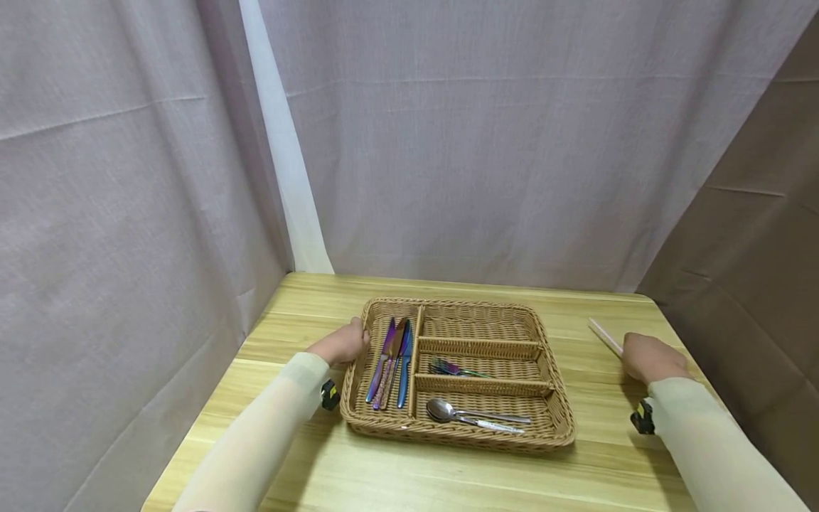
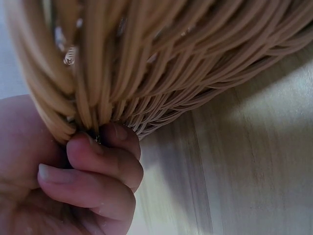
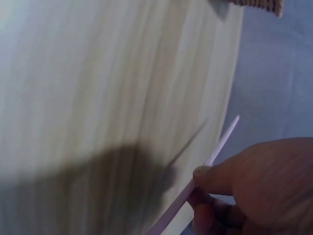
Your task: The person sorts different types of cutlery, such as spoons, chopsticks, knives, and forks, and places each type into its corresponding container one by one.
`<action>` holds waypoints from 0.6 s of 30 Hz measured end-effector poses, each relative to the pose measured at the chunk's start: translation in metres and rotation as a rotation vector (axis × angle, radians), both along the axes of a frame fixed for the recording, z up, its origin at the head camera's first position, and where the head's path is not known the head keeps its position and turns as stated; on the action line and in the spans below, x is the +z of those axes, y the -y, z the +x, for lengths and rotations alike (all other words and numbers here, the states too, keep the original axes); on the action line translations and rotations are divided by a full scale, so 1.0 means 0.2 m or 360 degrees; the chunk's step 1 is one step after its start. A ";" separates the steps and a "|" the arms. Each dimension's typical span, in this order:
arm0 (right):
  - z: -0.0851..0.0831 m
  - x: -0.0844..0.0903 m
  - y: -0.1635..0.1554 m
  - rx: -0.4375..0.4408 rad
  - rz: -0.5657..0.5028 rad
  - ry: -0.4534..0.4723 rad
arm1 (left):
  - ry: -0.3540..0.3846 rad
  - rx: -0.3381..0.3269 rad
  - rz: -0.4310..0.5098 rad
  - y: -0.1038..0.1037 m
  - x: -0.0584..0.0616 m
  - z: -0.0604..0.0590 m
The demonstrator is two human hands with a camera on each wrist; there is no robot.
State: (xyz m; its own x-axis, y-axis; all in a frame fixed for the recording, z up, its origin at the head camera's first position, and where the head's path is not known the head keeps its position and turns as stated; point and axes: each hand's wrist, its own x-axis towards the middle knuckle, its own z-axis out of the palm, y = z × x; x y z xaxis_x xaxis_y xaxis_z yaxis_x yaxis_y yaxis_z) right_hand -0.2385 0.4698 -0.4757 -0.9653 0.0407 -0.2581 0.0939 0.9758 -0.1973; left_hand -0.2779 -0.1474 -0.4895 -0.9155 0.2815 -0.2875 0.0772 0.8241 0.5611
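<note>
right hand (image 1: 652, 358) pinches pale thin stick (image 1: 605, 337) over worktop (image 1: 614, 455) right of basket | light, stiff, slick; grip mid-shaft | left hand (image 1: 342, 344) curled on wicker basket (image 1: 461, 435) rim

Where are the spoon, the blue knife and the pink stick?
spoon (image 1: 440, 409), head view, on its bowl
blue knife (image 1: 404, 380), head view, on its handle
pink stick (image 1: 604, 336), head view, on its middle

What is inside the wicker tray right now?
The wicker tray holds knives in its long left compartment, a fork in the middle right one, and spoons in the nearest. The far compartment looks empty, though its wall hides part of the floor.
</note>
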 end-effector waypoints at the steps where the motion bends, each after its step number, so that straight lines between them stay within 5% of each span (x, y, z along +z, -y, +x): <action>1: 0.00 0.01 0.01 0.0022 -0.0010 -0.0013 | 0.0006 -0.0001 0.0002 0.00 0.00 0.00; 18: -0.11 0.20 0.40 0.0336 -0.0014 -0.0319 | 0.0023 0.0029 0.0030 0.00 0.00 0.00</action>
